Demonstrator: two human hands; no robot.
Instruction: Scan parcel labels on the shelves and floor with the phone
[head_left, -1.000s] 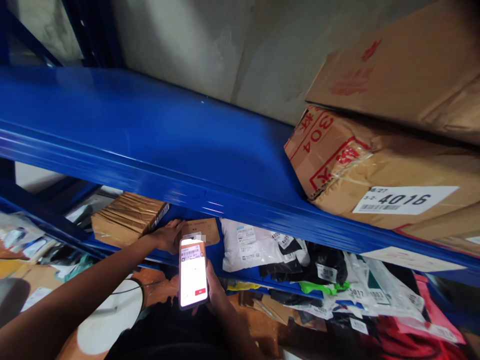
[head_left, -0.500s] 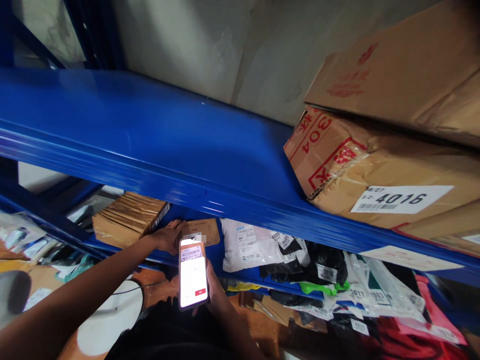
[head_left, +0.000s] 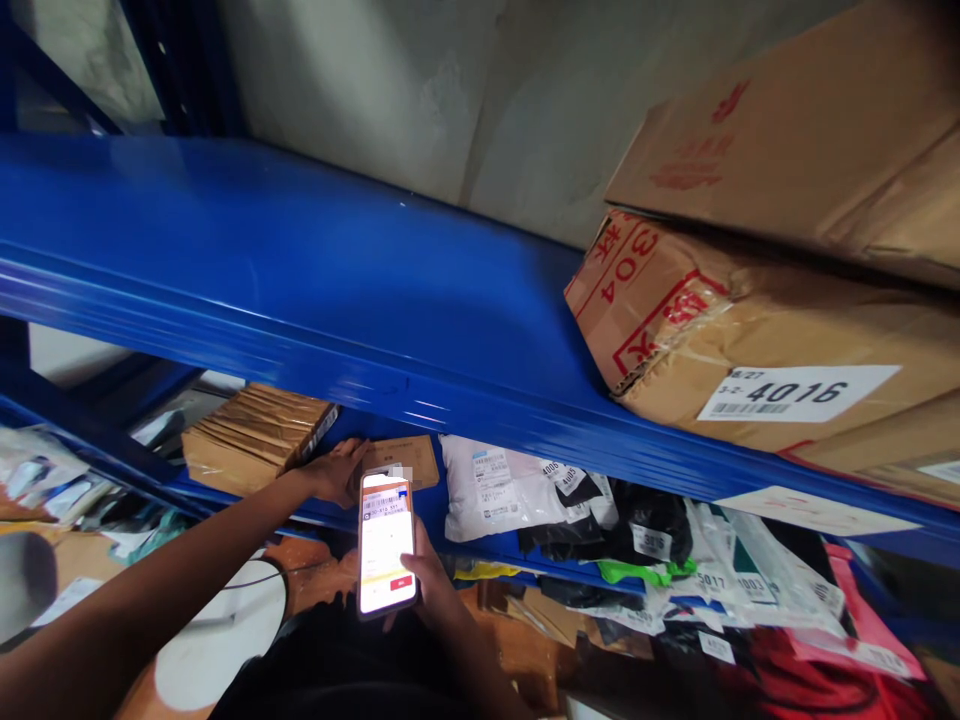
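Note:
My right hand (head_left: 427, 575) is wrapped round a smartphone (head_left: 388, 545), its thumb over the lower right of the bright screen, near a red button. The upper part of the screen shows a barcode label. Just beyond the phone, a flat cardboard box (head_left: 412, 455) lies on the lower blue shelf, partly hidden by the phone. My left hand (head_left: 337, 472) grips the left edge of this box; some fingers are hard to make out. A bulkier brown carton (head_left: 247, 435) sits left of that hand. To the right of the flat box lies a white parcel bag (head_left: 487, 490).
A blue upper shelf (head_left: 300, 270) crosses in front at head height. Large cartons, one labelled 4016 (head_left: 750, 350), are stacked on its right. Bagged parcels in black (head_left: 652, 520) and pink (head_left: 855, 610) crowd the lower right. A white round stool seat (head_left: 217, 640) stands below the left arm.
My right thumb has come over the phone screen, close to the red button. A yellowish band now shows low on the screen. The left hand and flat box have stayed in place.

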